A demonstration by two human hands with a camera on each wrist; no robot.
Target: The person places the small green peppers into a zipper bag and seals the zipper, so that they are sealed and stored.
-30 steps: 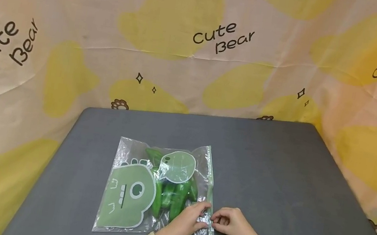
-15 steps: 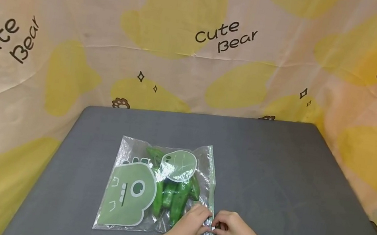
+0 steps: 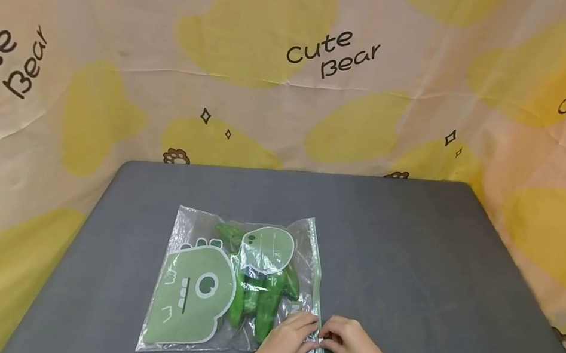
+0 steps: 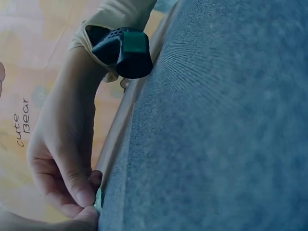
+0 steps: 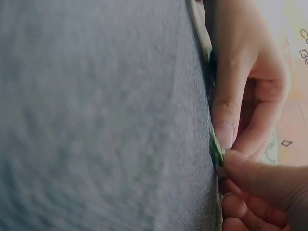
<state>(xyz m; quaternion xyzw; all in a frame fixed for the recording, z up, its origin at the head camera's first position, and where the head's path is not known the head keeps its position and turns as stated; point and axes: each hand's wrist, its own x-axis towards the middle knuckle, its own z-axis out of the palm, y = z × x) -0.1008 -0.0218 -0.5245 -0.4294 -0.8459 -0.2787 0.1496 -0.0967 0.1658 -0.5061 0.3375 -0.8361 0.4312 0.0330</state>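
A clear plastic zip bag with green cartoon monster prints lies flat on the table, its sealing strip along the right side. Several long green peppers show through the plastic. At the strip's near end, my left hand pinches the bag's edge between thumb and fingers. Close beside it, my right hand pinches the same strip from the other side. The right wrist view shows both thumbs nearly meeting over the green strip. Parts of the strip are hidden under the fingers.
The dark grey table extends behind and to the right of the bag. A pink and yellow "Cute Bear" cloth hangs behind and at both sides. A small black camera sits on the right wrist.
Both hands have shifted slightly towards the near end of the strip and come closer together. The left fingers have slid right, up to the strip. The bag has stayed nearly in place.
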